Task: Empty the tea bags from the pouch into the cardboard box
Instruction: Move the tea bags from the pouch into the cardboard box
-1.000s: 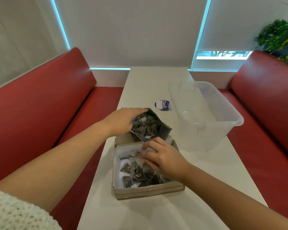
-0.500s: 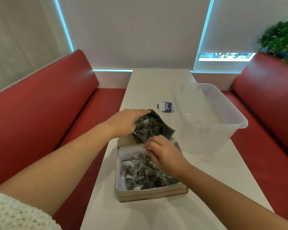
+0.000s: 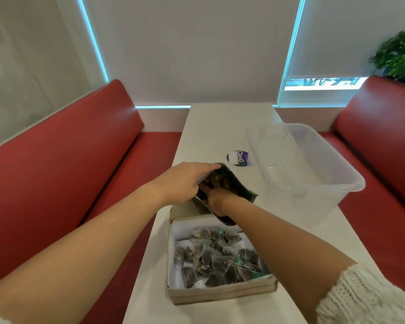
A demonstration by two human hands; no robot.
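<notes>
On the table (image 3: 220, 127), box (image 3: 220, 294) of tea bags (image 3: 218, 260) at lower centre, pouch (image 3: 237, 183) just above it, tub (image 3: 337, 174) at centre right.

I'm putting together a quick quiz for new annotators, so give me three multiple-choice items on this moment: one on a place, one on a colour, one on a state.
1. Where is the right hand?
A. inside the pouch
B. raised in the air
C. out of view

2. What colour are the benches?
A. blue
B. red
C. grey

3. What state is the cardboard box in?
A. closed
B. open and bare inside
C. open with tea bags in it

Answers:
1. A, as the right forearm ends in the pouch's mouth while the left hand holds its edge.
2. B, as both benches beside the table are red.
3. C, as a heap of tea bags lies in the open box.
</notes>
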